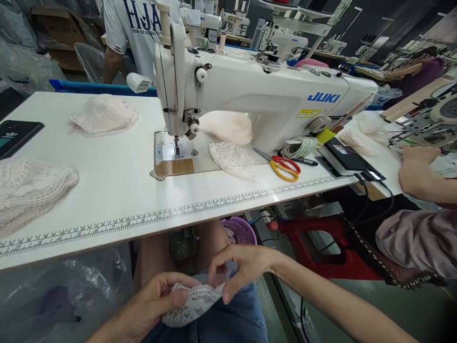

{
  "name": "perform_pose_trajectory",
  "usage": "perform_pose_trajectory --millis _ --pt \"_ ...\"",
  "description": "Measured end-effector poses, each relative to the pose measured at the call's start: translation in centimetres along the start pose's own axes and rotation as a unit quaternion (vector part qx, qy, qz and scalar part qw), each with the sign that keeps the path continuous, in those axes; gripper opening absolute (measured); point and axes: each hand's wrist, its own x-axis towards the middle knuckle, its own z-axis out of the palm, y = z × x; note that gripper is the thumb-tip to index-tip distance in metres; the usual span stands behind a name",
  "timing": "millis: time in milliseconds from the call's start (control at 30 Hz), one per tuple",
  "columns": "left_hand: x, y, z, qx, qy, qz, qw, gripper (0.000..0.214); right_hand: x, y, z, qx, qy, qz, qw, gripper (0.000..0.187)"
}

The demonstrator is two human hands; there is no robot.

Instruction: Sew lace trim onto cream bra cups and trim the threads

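Over my lap, below the table's front edge, both my hands hold a small white lace piece (pixel 194 305). My left hand (pixel 157 305) grips its left side with thumb on top. My right hand (pixel 241 271) pinches its right edge between thumb and fingers. A white JUKI sewing machine (pixel 250 90) stands on the white table (pixel 117 190) ahead, with its needle over the metal plate (pixel 171 159). Another lace piece (pixel 232 159) lies just right of the needle plate.
Lace piles lie at the table's left (pixel 28 190) and back left (pixel 103 116). Red and yellow scissors (pixel 283 167), coiled cord (pixel 298 146) and a phone (pixel 16 136) lie on the table. A co-worker's arm (pixel 424 176) is at right; another person (pixel 137 28) stands behind. A purple basket (pixel 239 231) sits underneath.
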Motion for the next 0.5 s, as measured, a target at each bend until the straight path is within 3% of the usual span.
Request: perform_pose_trajectory --millis 133,300,500 --pt "0.3 0.6 0.7 0.071 0.030 0.005 0.997 0.043 0.9 0.7 1.8 0.020 0.080 0.057 0.995 0.044" --pt "0.3 0.6 0.5 0.087 0.025 -0.028 0.996 0.045 1.1 1.3 2.1 0.082 0.063 0.071 0.992 0.045" --pt "0.4 0.6 0.5 0.126 0.027 -0.030 0.991 0.047 1.2 1.5 2.0 0.093 0.037 0.042 0.994 0.041"
